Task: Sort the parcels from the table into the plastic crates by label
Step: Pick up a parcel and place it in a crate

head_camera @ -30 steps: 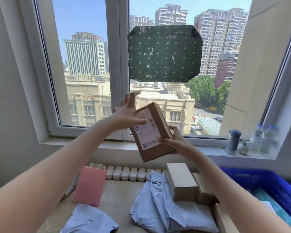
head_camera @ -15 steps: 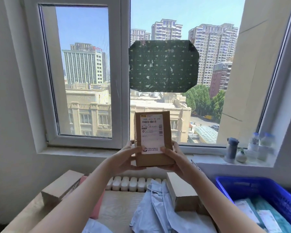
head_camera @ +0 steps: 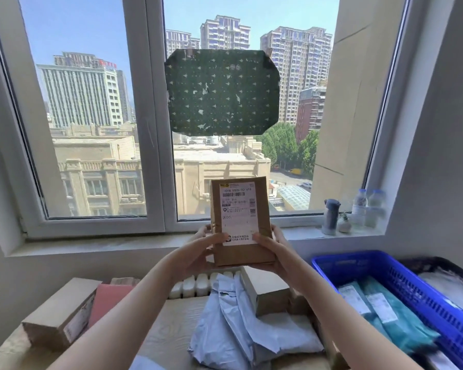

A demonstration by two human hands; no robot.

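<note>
Left hand and right hand clasp the box upright, up and left of the crate, which already holds teal bags, while more boxes and grey bags wait on the bench left of it.

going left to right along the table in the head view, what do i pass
cardboard box → pink parcel → pale blue mailer bags → blue crate → dark crate

Bright daylight pours through the window; the view is sharp at centre, the frame edges bow outward, and the bottles on the sill are blurred.
</note>
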